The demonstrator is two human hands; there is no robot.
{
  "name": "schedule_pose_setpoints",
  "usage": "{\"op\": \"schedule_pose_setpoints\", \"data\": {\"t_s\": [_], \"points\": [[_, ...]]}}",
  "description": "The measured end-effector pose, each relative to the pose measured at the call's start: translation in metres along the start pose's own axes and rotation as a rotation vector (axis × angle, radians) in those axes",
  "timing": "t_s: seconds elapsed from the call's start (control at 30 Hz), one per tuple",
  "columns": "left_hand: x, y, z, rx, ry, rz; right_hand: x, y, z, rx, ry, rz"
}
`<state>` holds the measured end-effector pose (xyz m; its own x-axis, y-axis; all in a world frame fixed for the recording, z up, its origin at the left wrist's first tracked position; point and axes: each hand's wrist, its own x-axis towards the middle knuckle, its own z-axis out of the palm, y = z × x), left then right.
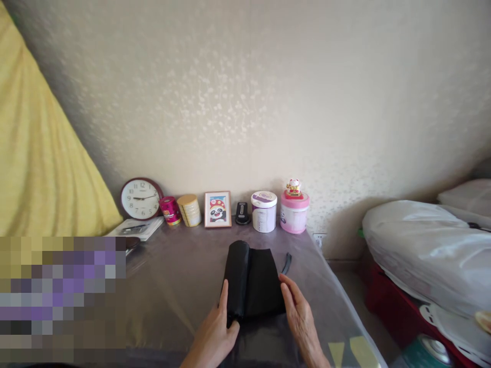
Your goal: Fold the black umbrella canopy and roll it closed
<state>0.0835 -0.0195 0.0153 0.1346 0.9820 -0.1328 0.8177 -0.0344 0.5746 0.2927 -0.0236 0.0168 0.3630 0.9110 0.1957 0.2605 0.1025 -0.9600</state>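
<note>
Left hand (215, 329) gripping black roll (237, 281), right hand (301, 316) holding its flap (263, 283), lidded tubs (264, 214) behind

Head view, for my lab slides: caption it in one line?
Left hand and right hand hold a partly rolled black sheet at a table, framed panda picture behind.

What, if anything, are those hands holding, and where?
A partly rolled black sheet: the left hand grips the roll's near end; the right hand is at the sheet's right edge, grip unclear.
</note>
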Motion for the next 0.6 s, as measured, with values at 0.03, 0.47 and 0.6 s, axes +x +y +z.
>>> {"op": "schedule_pose_setpoints", "data": {"t_s": [0.03, 0.47, 0.6], "points": [[0.0, -0.002, 0.001, -0.019, 0.008, 0.014, -0.002, -0.002, 0.003, 0.004, -0.012, -0.012], [-0.016, -0.013, -0.004, -0.159, 0.024, 0.135, -0.019, 0.015, 0.029, 0.017, 0.006, 0.106], [-0.019, -0.011, -0.005, -0.131, -0.008, 0.113, -0.015, 0.016, 0.032, 0.044, 0.005, 0.11]]}}
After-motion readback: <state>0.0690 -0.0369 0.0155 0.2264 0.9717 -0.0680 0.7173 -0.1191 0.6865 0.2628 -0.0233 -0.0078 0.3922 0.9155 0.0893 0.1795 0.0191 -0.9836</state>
